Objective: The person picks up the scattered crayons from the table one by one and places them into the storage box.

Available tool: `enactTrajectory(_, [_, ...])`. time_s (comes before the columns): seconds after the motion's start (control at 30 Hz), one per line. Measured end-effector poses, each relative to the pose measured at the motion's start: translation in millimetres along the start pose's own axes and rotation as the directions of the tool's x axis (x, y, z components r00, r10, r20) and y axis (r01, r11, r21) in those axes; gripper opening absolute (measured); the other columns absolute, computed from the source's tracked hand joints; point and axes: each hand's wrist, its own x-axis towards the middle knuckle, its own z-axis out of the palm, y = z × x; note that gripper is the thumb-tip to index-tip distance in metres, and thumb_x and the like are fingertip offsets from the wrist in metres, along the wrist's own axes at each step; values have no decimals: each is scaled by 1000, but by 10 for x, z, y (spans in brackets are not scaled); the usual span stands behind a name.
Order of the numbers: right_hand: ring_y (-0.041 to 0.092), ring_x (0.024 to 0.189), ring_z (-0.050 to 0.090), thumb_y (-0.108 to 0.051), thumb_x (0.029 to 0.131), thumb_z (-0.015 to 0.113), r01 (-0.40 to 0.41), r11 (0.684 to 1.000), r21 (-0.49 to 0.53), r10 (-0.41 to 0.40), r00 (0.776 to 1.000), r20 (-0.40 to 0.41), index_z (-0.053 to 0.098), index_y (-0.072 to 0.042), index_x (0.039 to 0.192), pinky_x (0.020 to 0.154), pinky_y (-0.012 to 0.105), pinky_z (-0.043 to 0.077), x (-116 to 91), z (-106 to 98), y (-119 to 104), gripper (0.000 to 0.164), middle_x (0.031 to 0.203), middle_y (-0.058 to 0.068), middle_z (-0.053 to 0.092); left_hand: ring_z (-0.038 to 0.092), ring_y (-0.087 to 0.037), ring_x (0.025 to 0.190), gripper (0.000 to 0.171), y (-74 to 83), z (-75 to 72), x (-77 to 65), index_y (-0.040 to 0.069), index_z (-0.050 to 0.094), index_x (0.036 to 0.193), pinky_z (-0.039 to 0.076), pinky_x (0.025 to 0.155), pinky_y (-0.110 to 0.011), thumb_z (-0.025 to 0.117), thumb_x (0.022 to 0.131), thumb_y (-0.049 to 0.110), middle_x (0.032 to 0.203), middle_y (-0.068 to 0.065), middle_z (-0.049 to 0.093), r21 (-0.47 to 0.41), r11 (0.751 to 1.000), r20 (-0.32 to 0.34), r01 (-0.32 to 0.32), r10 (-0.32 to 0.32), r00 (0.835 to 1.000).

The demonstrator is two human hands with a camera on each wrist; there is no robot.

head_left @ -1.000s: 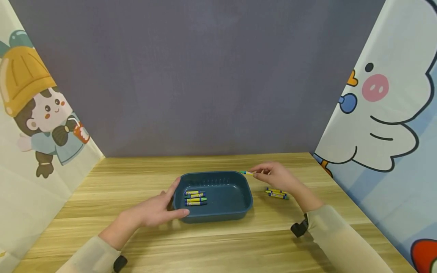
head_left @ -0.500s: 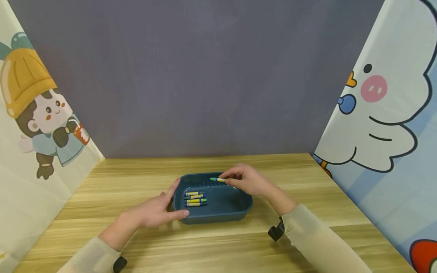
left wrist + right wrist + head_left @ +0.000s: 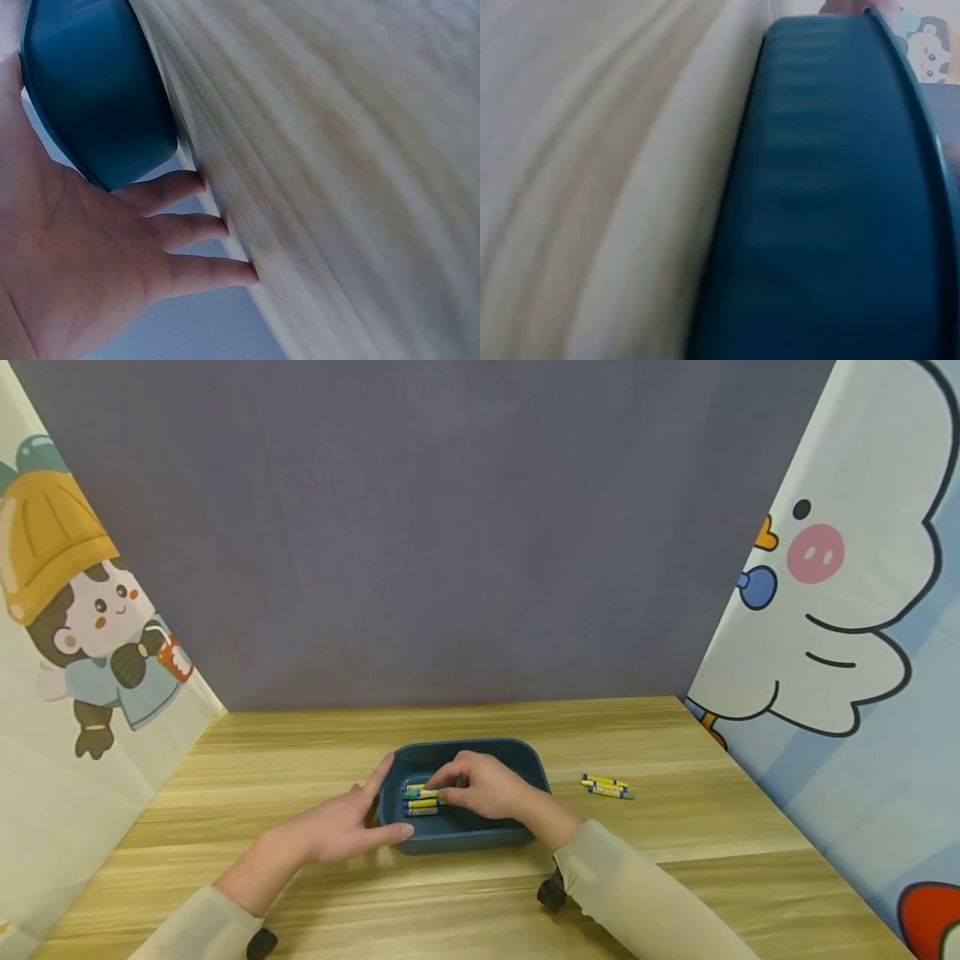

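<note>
Leftward since the earlier frame, a slim, green-tipped crayon with a yellow wrapper [image 3: 429,793] had been brought by the right hand [image 3: 480,785] to the left part of a dark blue, rounded rectangular tray [image 3: 457,841]. It was pinched between thumb and fingers beside other yellow-wrapped crayons [image 3: 422,804]; whether the tray floor was touched could not be told. The tray's left end was spanned by the left hand [image 3: 341,827], fingers spread. Further crayons [image 3: 606,791] were seen on the wood-grained tabletop [image 3: 360,910].
</note>
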Motion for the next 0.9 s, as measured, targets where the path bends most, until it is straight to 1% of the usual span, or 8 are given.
enactTrajectory(0.13, [8, 86, 56, -21, 108, 72, -14, 1000, 25, 13, 1000, 15, 84, -26, 123, 75, 26, 51, 46, 97, 12, 20, 108, -5, 67, 33, -68, 154, 116, 10, 0, 2, 22, -7, 178, 41, 119, -75, 63, 101, 73, 161, -44, 44, -6, 1000, 7, 1, -1, 1000])
enactTrajectory(0.2, [8, 86, 55, -19, 108, 72, -1, 1000, 24, 0, 1000, 25, 85, -24, 122, 75, 26, 50, 65, 121, 22, 19, 107, -4, 67, 34, -68, 154, 117, 10, -4, 0, 21, -7, 178, 42, 118, -75, 64, 101, 73, 160, -44, 45, -6, 1000, 4, -1, 1, 1000])
enactTrajectory(0.43, [1, 86, 53, -16, 105, 75, 59, 996, -74, -53, 996, 77, 86, -23, 119, 81, 23, 50, 93, 168, 34, 19, 103, -6, 69, 36, -67, 154, 117, -5, -20, -7, 20, -8, 178, 42, 119, -74, 64, 101, 72, 160, -42, 48, 14, 1000, -2, -3, 3, 1000])
enactTrajectory(0.67, [0, 86, 53, -18, 103, 78, 66, 992, -111, -54, 993, 110, 87, -24, 117, 81, 22, 49, 94, 178, 35, 17, 101, -6, 69, 31, -69, 154, 117, -1, -16, -7, 20, -10, 178, 37, 121, -76, 63, 102, 72, 162, -40, 46, 11, 1000, 4, -10, 10, 1000])
enactTrajectory(0.9, [-2, 88, 55, -17, 102, 81, 52, 990, -133, -33, 990, 139, 87, -25, 117, 81, 20, 51, 95, 201, 49, 18, 102, -7, 71, 31, -69, 155, 117, -6, 3, -1, 22, -12, 177, 37, 120, -77, 62, 102, 73, 164, -38, 46, 11, 1000, 8, -12, 12, 1000])
